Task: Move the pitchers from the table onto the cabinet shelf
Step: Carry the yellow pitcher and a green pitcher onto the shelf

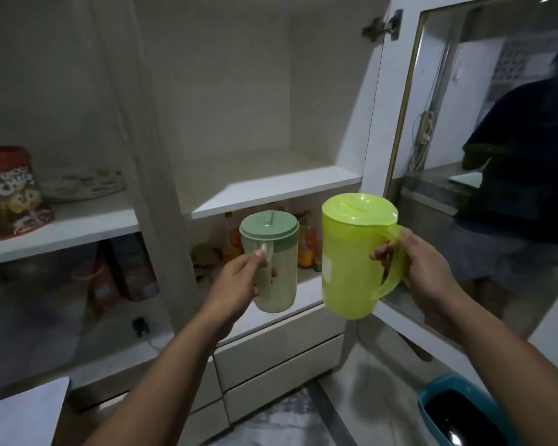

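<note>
Both pitchers are off the table and held up in front of the open cabinet, w/ the bare middle shelf (273,189) as the reference. The left hand (239,278) is curled closed around the handle of the pale green pitcher (273,268), thumb up near the lid; that pitcher hangs upright just below the shelf's front edge, toward its left half. The right hand (422,268) is wrapped shut through the loop handle of the lime green pitcher (351,255), which sits a bit to the right of the shelf's right end and slightly lower, lid on (tilted a touch). The 2 pitchers are near each other but not touching. Below the shelf, behind the pale pitcher, stand some bottles (305,243). Right of the shelf is the glass cabinet door (484,175), swung open. Well left of the shelf, a snack bag (12,201) sits beside a stack of plates (84,185).
</note>
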